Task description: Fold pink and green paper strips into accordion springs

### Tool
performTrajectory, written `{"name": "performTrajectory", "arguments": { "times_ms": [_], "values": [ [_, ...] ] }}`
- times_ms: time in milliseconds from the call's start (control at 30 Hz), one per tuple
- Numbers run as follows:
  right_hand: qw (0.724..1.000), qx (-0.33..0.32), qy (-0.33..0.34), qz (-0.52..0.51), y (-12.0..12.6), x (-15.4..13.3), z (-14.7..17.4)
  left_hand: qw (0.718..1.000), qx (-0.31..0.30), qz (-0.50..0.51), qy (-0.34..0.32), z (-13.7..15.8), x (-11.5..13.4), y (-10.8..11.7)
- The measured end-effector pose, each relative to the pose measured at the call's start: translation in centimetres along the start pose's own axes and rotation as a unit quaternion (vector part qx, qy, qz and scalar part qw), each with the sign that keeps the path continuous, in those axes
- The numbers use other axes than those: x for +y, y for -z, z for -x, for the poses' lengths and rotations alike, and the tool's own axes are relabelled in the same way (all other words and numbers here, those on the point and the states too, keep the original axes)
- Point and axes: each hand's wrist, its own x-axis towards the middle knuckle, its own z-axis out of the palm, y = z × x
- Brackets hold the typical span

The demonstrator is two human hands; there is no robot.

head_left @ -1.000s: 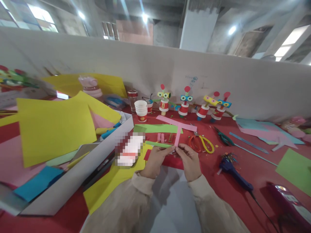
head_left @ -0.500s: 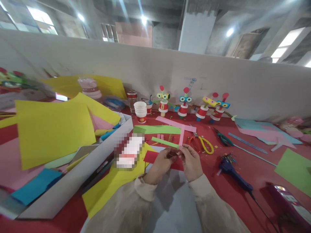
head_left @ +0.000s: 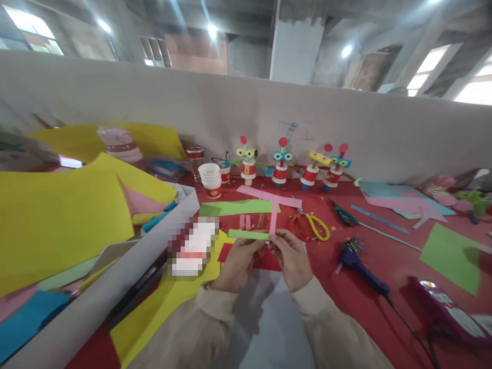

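Between my two hands, a narrow green paper strip (head_left: 246, 234) and a narrow pink paper strip (head_left: 274, 218) meet end to end at about a right angle. My left hand (head_left: 236, 262) is closed on the green strip, which points left. My right hand (head_left: 292, 259) pinches the lower end of the pink strip, which points away from me. Fingertips hide most of the joint. Under the hands lies red paper (head_left: 226, 251). Beyond them are a longer pink strip (head_left: 251, 193), a wide green strip (head_left: 230, 207) and a small paper spring (head_left: 261, 221).
Cup figures (head_left: 280, 173) stand along the wall beside stacked paper cups (head_left: 210, 179). To the right lie yellow-handled scissors (head_left: 319, 228), pliers (head_left: 344, 212), a corded glue gun (head_left: 363, 269) and a purple device (head_left: 448, 312). A white box (head_left: 154, 251) with coloured paper is at left.
The green strip has swung from slanting to nearly level, and its end now meets the pink strip at my fingertips. My view has turned slightly right.
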Motion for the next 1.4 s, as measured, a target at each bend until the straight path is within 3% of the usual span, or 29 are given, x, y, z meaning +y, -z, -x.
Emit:
{"name": "performTrajectory", "arguments": {
  "times_ms": [233, 367, 833, 1033, 1233, 1400],
  "values": [
    [1.000, -0.012, 0.005, 0.016, -0.2, -0.1, 0.2, 0.998, -0.012, 0.007, 0.062, 0.1, 1.2, 0.2],
    [0.998, -0.016, 0.035, 0.046, -0.2, 0.2, 0.1, 0.996, -0.052, 0.012, 0.070, -0.2, 1.3, 0.7],
    [0.983, -0.012, 0.101, 0.154, 0.1, 0.2, 0.5, 0.999, -0.011, -0.029, 0.028, 0.1, 1.5, 0.2],
    [0.985, -0.064, 0.090, 0.133, -0.1, 0.0, 0.4, 1.000, 0.008, -0.022, -0.005, 0.0, 1.4, -0.1],
    [0.990, 0.006, 0.077, 0.119, -0.1, -0.2, 0.3, 1.000, -0.006, 0.004, -0.023, 0.0, 1.0, -0.2],
    [0.993, 0.015, 0.048, 0.108, 0.2, 0.1, 0.0, 1.000, -0.010, 0.020, -0.016, 0.0, 0.8, 0.0]
  ]
}}
